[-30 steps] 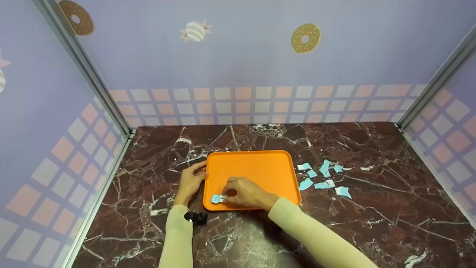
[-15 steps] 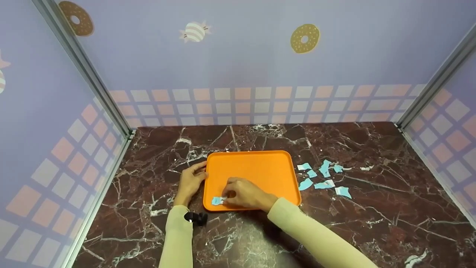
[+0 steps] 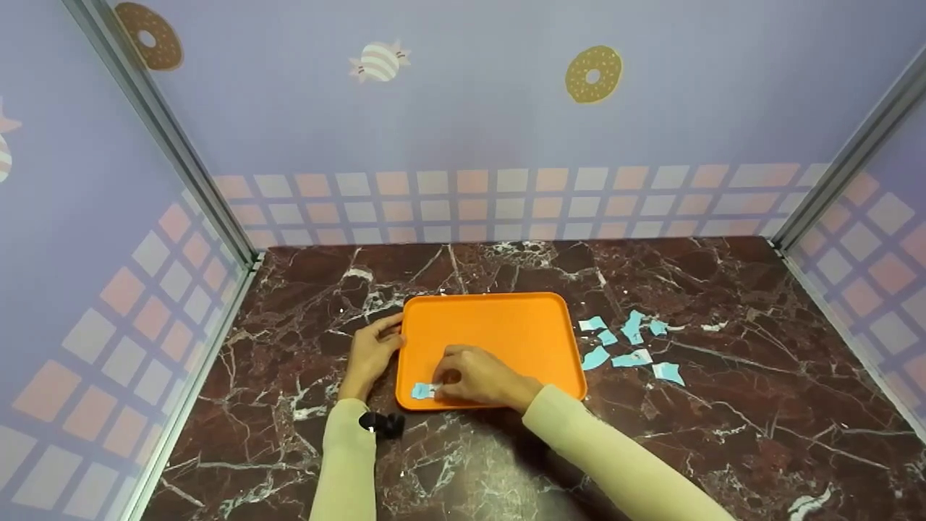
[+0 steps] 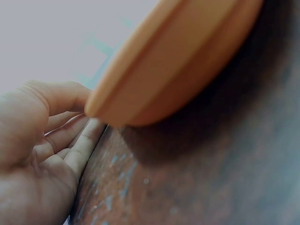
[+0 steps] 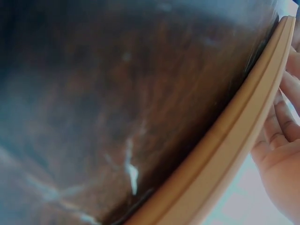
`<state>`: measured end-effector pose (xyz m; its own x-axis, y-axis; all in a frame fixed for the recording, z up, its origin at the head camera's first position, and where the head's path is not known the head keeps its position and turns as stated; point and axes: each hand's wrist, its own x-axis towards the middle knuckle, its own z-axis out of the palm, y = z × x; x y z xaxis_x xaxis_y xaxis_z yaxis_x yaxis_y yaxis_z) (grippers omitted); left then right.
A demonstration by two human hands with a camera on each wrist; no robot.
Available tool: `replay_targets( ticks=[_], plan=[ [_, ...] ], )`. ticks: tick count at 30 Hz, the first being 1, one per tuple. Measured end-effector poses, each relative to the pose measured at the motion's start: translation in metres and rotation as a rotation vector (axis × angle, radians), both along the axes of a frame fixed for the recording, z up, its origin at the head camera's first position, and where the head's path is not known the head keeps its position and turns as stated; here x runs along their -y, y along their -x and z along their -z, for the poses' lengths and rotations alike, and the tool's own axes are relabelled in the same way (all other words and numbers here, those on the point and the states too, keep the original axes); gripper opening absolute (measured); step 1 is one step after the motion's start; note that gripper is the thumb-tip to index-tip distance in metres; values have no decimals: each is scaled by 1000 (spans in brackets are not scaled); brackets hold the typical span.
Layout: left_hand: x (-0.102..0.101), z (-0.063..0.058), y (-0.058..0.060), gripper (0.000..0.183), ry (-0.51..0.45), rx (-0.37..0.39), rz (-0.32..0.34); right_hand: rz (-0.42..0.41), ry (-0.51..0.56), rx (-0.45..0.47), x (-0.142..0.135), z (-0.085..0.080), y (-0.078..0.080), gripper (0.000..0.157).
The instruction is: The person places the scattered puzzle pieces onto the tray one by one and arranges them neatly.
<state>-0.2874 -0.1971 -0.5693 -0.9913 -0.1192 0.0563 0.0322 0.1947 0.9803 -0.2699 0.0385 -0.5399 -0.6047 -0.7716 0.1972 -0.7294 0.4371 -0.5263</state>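
Note:
Bare left hand (image 3: 370, 356) rests against the left rim of an orange tray (image 3: 499, 325). In the left wrist view the thumb (image 4: 70, 96) touches the rim, with the other fingers loosely extended beside it. Over the tray's lower left part, the right hand (image 3: 477, 374) has thumb and forefinger together at a small white-and-blue torn paper piece (image 3: 432, 390). Its blue part, another torn paper piece (image 3: 420, 391) or the same one, lies flat to the left of the fingertips. The right wrist view shows the right hand (image 5: 281, 173) beyond the tray's edge, its fingertips hidden.
Several torn blue-and-white paper pieces (image 3: 631, 358) lie scattered on the dark marbled table (image 3: 723, 427) right of the tray. A black wrist-worn device (image 3: 382, 424) sits at the left sleeve. Patterned panels (image 3: 492, 108) enclose the back and sides.
The paper by the right fingertips has shifted very slightly toward the tray's front edge. Both hands and the tray otherwise hold almost the same place.

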Motion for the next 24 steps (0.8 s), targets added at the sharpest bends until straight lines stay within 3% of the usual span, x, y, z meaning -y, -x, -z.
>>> replay_targets(
  ticks=[13,24],
  plan=[
    [0,0,0,44,-4,11,-9,28,161,64,-20,-16,5,22],
    [0,2,1,44,-9,1,-8,82,224,80,-59,-24,7,25]
  ],
)
